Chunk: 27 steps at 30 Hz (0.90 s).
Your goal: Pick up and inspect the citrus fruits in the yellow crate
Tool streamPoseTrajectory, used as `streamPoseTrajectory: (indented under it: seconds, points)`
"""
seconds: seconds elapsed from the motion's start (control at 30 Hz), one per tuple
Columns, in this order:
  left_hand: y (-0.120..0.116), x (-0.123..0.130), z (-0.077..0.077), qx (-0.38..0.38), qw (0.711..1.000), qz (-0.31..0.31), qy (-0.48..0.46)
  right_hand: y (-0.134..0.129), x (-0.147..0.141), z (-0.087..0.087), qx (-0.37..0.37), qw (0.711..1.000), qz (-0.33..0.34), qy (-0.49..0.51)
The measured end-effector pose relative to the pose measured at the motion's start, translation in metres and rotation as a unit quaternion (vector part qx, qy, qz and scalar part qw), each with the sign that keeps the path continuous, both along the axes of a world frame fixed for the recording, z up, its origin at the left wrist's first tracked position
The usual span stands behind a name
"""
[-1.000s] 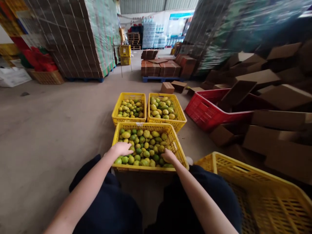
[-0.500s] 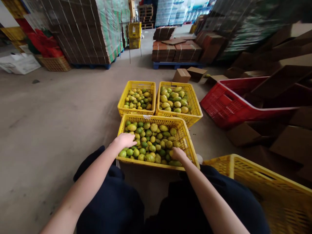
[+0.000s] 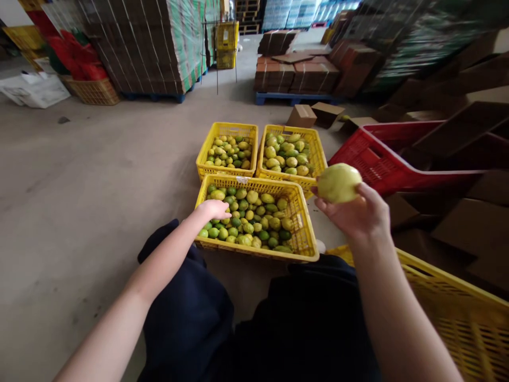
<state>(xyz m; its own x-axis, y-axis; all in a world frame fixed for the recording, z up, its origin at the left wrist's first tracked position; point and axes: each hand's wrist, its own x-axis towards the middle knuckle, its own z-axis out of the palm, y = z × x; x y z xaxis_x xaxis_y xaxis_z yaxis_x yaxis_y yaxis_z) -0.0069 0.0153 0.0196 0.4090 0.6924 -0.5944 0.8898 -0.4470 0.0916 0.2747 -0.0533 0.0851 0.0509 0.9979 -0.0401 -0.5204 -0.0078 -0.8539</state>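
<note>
My right hand (image 3: 358,209) is raised to the right of the near crate, its fingers wrapped round a yellow-green fruit (image 3: 339,183). The near yellow crate (image 3: 306,223) holds several green and yellow fruits (image 3: 252,197). Over its left part is my left hand (image 3: 214,209), low on the fruits with its fingers partly bent; whether it grips one is hidden. Behind stand two more yellow crates, the left one (image 3: 204,151) with smaller fruits and the right one (image 3: 316,148) with larger ones.
A red crate (image 3: 371,156) with cardboard stands at the right, above a large yellow crate (image 3: 457,297). Small cardboard boxes (image 3: 301,115) lie before a blue pallet (image 3: 294,98). Wrapped stacks (image 3: 139,48) and a wicker basket (image 3: 95,91) are at the back left.
My right hand has risen out of the near crate and moved right with a fruit in it. My left hand stays over the crate's left part. The view has shifted slightly.
</note>
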Motion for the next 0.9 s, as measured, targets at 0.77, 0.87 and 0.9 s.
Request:
streamPoseTrajectory:
  seconds: [0.77,0.87,0.9]
  points:
    - [0.017,-0.016,-0.187,-0.003,0.972,0.186,0.143,-0.039,-0.038,-0.055,-0.227,0.951,-0.043,0.205]
    - [0.021,-0.023,-0.199,-0.006,0.972,0.192,0.134,-0.044,-0.032,-0.051,-0.227,0.949,-0.054,0.211]
    - [0.023,-0.024,-0.202,-0.009,0.972,0.192,0.132,-0.045,-0.031,-0.051,-0.23,0.948,-0.059,0.213]
